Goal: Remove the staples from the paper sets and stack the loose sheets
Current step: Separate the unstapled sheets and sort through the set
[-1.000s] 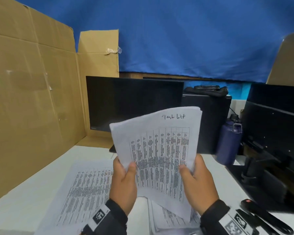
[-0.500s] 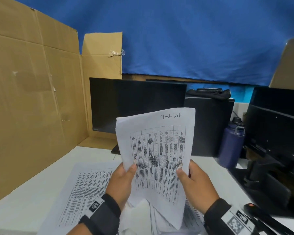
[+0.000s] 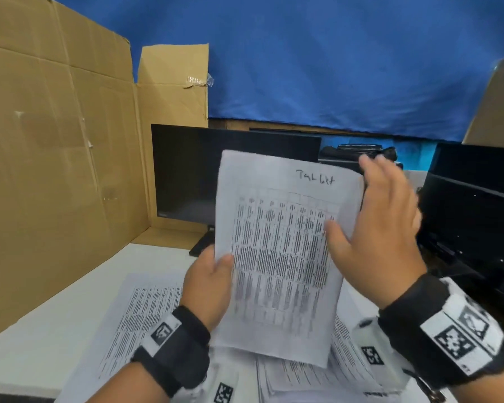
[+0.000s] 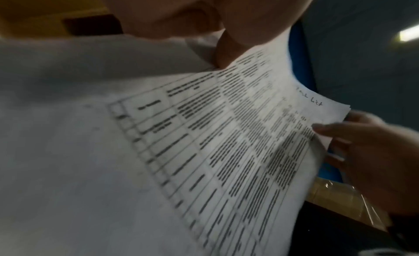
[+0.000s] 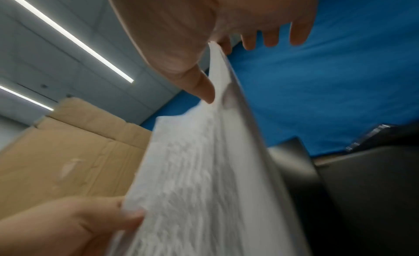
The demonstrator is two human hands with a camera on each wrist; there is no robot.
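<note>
I hold a stapled paper set upright over the desk; it carries a printed table and a handwritten title at the top. My left hand pinches its left edge, thumb on the front. In the left wrist view that thumb presses the paper set. My right hand lies along the right edge with fingers straight and only the thumb touching the page. Loose printed sheets lie flat at the left, and a pile of papers sits under my hands. No staple is visible.
A cardboard wall closes the left side of the white table. A dark monitor stands behind the papers, with another black screen on the right. Blue cloth hangs at the back.
My right hand let go of the lower right edge, slid up the side and straightened its fingers. The paper set now stands straighter and higher. My left hand keeps its hold.
</note>
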